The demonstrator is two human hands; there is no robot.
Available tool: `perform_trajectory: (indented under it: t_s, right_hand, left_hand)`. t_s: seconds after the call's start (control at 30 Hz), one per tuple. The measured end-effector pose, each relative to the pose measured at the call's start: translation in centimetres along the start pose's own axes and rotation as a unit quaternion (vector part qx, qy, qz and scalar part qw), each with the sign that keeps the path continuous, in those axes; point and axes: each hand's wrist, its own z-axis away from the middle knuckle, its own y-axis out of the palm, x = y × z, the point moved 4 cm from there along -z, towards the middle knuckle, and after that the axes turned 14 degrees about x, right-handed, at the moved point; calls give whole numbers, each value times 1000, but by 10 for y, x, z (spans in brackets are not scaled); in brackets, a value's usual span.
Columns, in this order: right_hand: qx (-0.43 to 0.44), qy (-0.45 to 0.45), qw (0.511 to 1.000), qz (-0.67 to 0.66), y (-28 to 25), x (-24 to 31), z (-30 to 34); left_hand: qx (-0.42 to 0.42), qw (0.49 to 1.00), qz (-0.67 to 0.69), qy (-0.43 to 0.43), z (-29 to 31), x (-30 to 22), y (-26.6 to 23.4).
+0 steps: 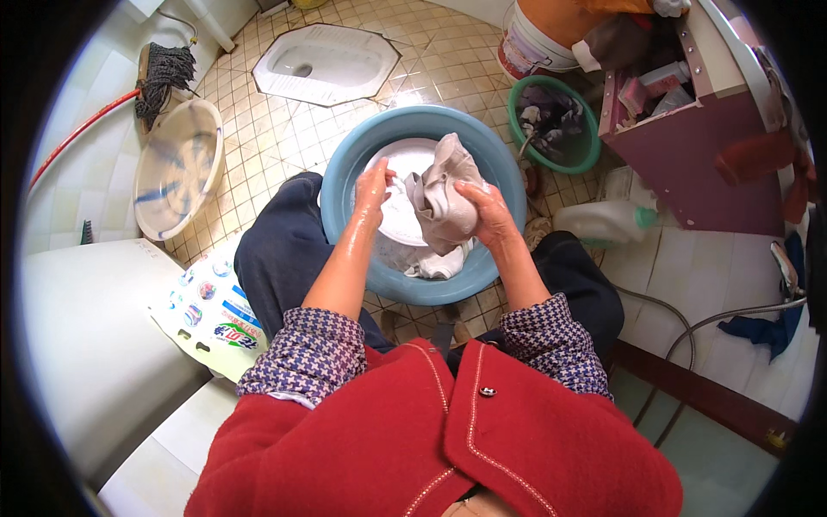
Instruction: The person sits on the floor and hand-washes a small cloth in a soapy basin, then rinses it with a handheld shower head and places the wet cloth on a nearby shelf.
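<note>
A blue plastic basin (340, 148) stands on the floor between my knees. My right hand (485, 211) grips a wet beige-grey cloth garment (448, 202), bunched up and lifted over the basin. Inside the basin a round white plastic piece (403, 226) lies under the garment, its exact kind hidden. My left hand (373, 188) is over its left side, fingers curled in; what they hold, if anything, does not show clearly. White wet cloth (438, 264) lies at the basin's near side, beside some sudsy water.
A green basin (515, 116) with dark clothes stands at right, near a white bucket (522, 47) and a purple cabinet (689, 164). A translucent jug (594, 224) lies below. At left are a beige basin (215, 146) and a detergent bag (215, 306). A squat toilet (353, 65) is ahead.
</note>
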Motion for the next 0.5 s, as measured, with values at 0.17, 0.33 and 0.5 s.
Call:
perform_trajectory:
  t_s: [0.17, 0.33, 0.5]
  right_hand:
    - [53, 15, 997, -45, 15, -2, -7]
    - [-61, -117, 965, 225, -3, -15, -32]
    - [-184, -94, 704, 679, -7, -38, -30]
  left_hand:
    - [336, 895, 280, -89, 31, -5, 57]
    - [344, 878, 330, -42, 44, -5, 71]
    - [288, 932, 222, -16, 46, 4, 72]
